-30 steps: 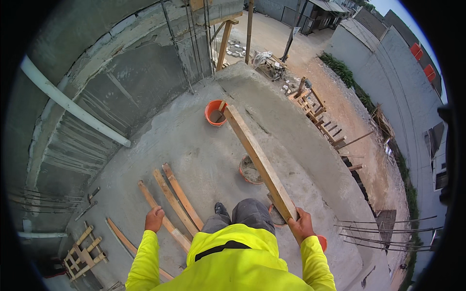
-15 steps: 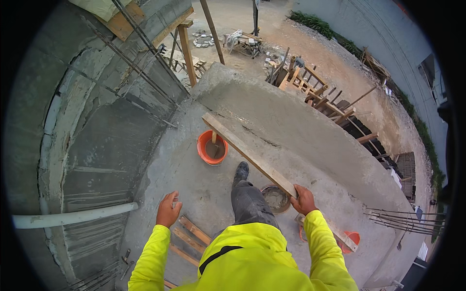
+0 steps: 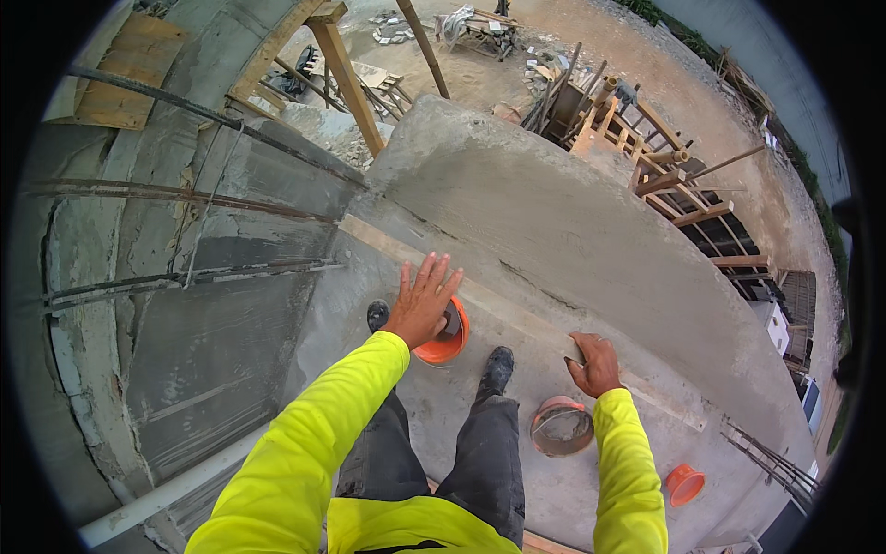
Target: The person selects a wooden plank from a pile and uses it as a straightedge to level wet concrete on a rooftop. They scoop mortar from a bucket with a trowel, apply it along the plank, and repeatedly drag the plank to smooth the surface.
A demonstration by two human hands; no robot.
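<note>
A long, straight wooden board (image 3: 503, 307) spans the grey concrete in front of me, along the foot of the smoothed cement slope. My left hand (image 3: 425, 303) is open near its left part, fingers stretched and spread, above an orange bucket (image 3: 449, 343) that it partly covers. Farther right, my right hand (image 3: 596, 362) has its fingers bent over the board, with the thumb on the near side. Its palm and the exact contact are hidden. Just below that hand stands a second bucket (image 3: 562, 427) with grey mix in it.
A small orange bucket (image 3: 685, 485) stands at the lower right. Steel bars (image 3: 185, 191) stick out from the left wall, and more bars (image 3: 771, 462) at the right. A white pipe (image 3: 175, 494) crosses the lower left. Timber framing (image 3: 664, 175) stands beyond the slope.
The board has gone from being held raised in my right hand to lying along the slope's foot. My left hand has reached forward to it. Both my feet now show.
</note>
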